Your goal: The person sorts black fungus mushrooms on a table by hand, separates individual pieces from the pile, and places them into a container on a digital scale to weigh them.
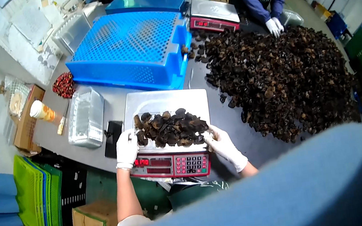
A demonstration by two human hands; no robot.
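Note:
A rectangular heap of dark wood ear mushrooms (pixel 171 128) lies over the scale's pale pan, apparently in a clear plastic tray whose walls barely show. My left hand (pixel 127 149), in a white glove, grips the left end of it. At the right end my right hand (pixel 222 144), gloved too, has its fingers closed on the edge. Beneath sits a red electronic scale (pixel 192 163) with lit red digits and a keypad. A large loose pile of the same mushrooms (pixel 282 80) spreads over the table to the right.
An upturned blue perforated crate (pixel 125 45) stands behind the scale. Clear plastic trays (pixel 86 117), a paper cup (pixel 42 111) and a red bundle (pixel 63 85) are at the left. Across the pile, a co-worker's gloved hands (pixel 274 27) touch the mushrooms near a second scale (pixel 213 15).

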